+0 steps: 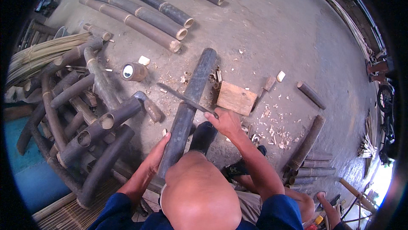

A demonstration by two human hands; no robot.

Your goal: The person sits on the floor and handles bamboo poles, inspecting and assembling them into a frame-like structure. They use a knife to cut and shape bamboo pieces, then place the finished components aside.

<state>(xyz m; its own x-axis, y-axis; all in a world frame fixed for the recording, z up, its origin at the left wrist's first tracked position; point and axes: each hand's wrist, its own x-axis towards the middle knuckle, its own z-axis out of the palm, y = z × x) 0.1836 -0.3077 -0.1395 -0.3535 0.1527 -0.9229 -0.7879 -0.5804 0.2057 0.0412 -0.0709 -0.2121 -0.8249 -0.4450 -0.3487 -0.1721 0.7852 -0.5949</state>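
A long dark bamboo pole (192, 89) slants away from my bent knee, its far end beside a wooden block (236, 98). Along its near left side, my left hand (157, 153) grips the pole, its thumb side showing and the other fingers partly hidden. My right hand (225, 122) is closed round the handle of a long-bladed knife (180, 96). The blade lies across the pole near its middle, at or just above the surface, pointing to the upper left. The handle is mostly covered by my fingers.
Pale shavings (272, 128) litter the floor. Cut bamboo pieces (97, 128) are heaped at left, behind a wooden-handled tool (152, 110) and a bamboo cup (134, 72). Long bamboo poles (144, 28) lie farther off. Another wooden-handled tool (270, 83) leans by the block. Another person's leg (327, 208) shows lower right.
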